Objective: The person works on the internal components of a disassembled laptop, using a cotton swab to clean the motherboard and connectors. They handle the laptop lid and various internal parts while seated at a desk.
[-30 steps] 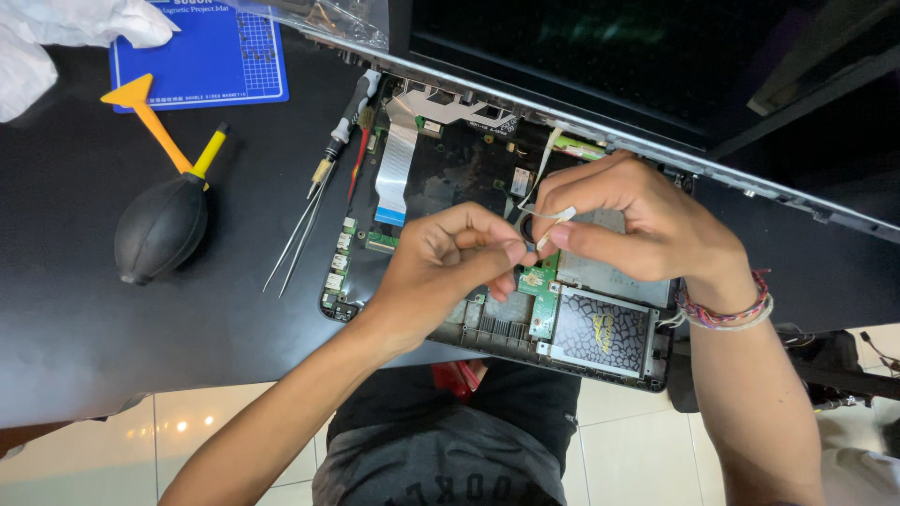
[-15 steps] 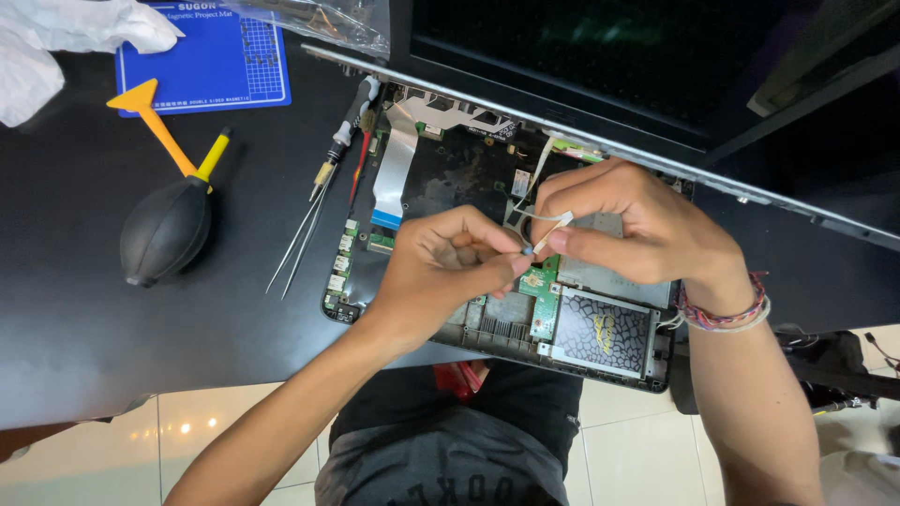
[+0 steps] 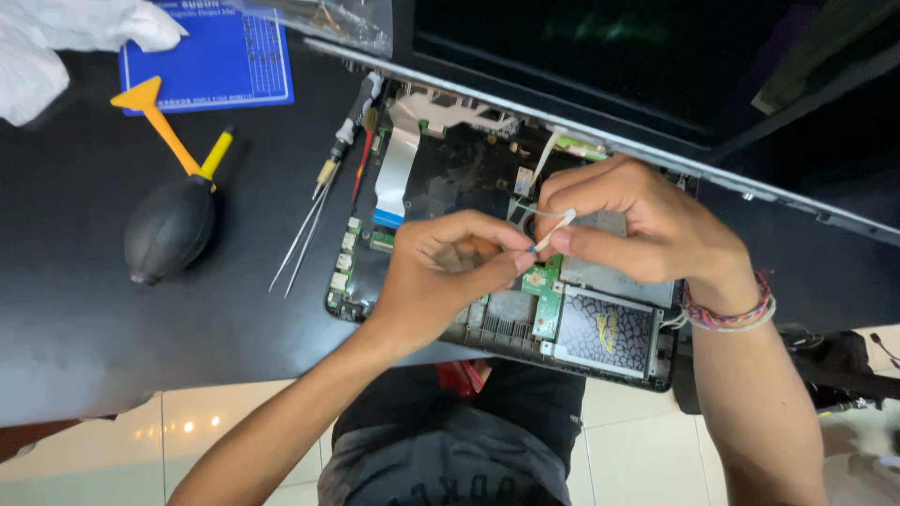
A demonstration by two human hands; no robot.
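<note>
An opened laptop base [image 3: 422, 173] with bare circuit boards lies on a black table, its screen [image 3: 600, 47] tilted up at the back. Over its middle my left hand [image 3: 441, 272] and my right hand [image 3: 637, 225] meet. Both pinch a small thin white strip [image 3: 553, 228] between thumb and fingertips, just above a green board [image 3: 542, 281]. A woven bracelet [image 3: 727, 314] circles my right wrist. What lies under my left palm is hidden.
Left of the laptop lie metal tweezers [image 3: 300, 234], a screwdriver [image 3: 342, 141], a black rubber air blower [image 3: 169, 230], a yellow plastic pry tool [image 3: 155, 117], a blue mat [image 3: 211, 56] and white cloth [image 3: 56, 42]. The table edge [image 3: 187, 384] runs near my body.
Both hands stay together over the laptop's middle. The white strip has tilted a little between the fingertips; the view has shifted slightly.
</note>
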